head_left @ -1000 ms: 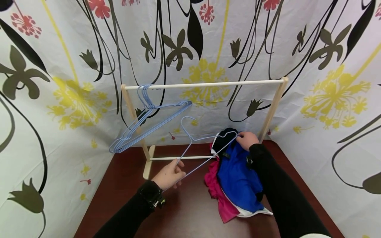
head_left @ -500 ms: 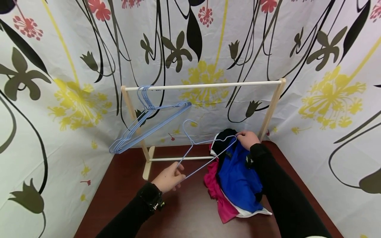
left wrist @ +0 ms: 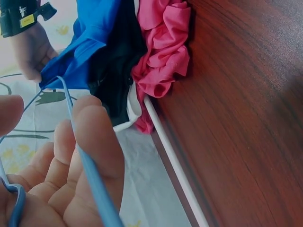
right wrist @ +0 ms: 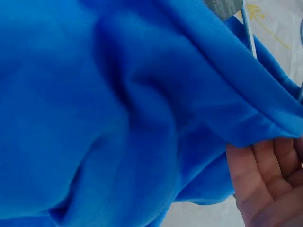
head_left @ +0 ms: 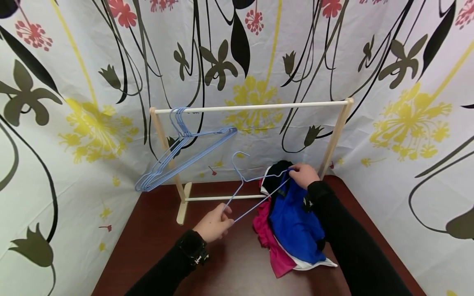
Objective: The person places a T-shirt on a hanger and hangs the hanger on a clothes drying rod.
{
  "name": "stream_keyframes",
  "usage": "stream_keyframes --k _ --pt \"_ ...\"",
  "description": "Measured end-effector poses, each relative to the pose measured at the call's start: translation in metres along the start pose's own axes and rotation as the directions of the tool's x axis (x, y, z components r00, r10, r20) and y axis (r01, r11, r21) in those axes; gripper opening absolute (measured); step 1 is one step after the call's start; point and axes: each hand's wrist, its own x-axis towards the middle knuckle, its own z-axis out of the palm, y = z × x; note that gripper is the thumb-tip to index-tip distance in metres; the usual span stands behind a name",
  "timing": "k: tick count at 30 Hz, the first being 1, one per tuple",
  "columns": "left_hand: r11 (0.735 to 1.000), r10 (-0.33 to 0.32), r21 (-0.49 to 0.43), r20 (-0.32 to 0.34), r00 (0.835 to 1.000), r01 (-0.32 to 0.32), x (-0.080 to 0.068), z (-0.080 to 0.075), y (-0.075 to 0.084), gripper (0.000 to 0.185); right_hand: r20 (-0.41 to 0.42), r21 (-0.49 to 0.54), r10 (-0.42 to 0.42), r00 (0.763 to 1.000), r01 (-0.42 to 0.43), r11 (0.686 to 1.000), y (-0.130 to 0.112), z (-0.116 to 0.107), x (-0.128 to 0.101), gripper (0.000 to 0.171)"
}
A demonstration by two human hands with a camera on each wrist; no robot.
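My left hand (head_left: 214, 224) holds a light blue wire hanger (head_left: 242, 178) by its left end, with the hook pointing up and away. In the left wrist view the wire passes between the thumb and fingers. At the hanger's other end, my right hand (head_left: 304, 176) pinches the edge of a blue garment (head_left: 296, 222). That end of the wire goes in under the blue cloth, as the right wrist view shows, with the fingers (right wrist: 265, 165) at the fabric's edge. Most of the garment lies over a pile with a pink garment (head_left: 282, 255) and a black, white-edged one (head_left: 278, 167).
A wooden clothes rack (head_left: 259, 107) stands at the back of the dark red table (head_left: 155, 246). Several matching hangers (head_left: 185, 135) hang at its left end. The pile overlaps the right of the rack's lower bar (head_left: 222, 198). A floral curtain (head_left: 122, 94) surrounds the table.
The hanger has shifted slightly right and down, its right end now going in under the blue cloth. My left hand has moved a little right; my right hand has drawn slightly left with the cloth.
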Motion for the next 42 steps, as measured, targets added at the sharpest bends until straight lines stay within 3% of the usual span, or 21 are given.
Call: stream_keyframes --k 6,14,19,28,36,42 --pt "1.000 0.000 -0.011 0.000 1.000 0.000 0.001 0.002 -0.002 0.030 0.045 -0.037 -0.072 0.996 0.074 0.997 0.003 0.001 0.001 0.043" --pt "1.000 0.010 -0.012 0.014 1.000 -0.010 0.002 0.003 -0.001 0.027 -0.080 -0.286 -0.230 0.970 0.198 0.937 0.006 0.000 -0.005 0.023" --pt "0.998 0.001 -0.055 0.007 1.000 -0.001 -0.001 0.003 0.002 0.023 -0.133 -0.279 -0.298 0.945 0.253 0.927 0.006 -0.003 -0.008 0.020" --pt "0.995 0.063 -0.073 -0.010 0.998 -0.064 -0.004 0.004 0.006 0.027 -0.210 -0.281 -0.260 0.943 0.196 0.939 0.014 -0.007 -0.007 0.020" --pt "0.996 0.060 -0.068 -0.025 0.998 -0.061 -0.010 0.007 0.012 0.027 -0.250 -0.278 -0.164 0.954 0.091 0.956 0.017 -0.013 -0.012 0.022" --pt "0.996 0.069 -0.057 -0.021 0.997 -0.070 -0.012 0.008 0.013 0.029 -0.246 -0.246 -0.165 0.955 0.104 0.964 0.016 -0.012 -0.012 0.024"
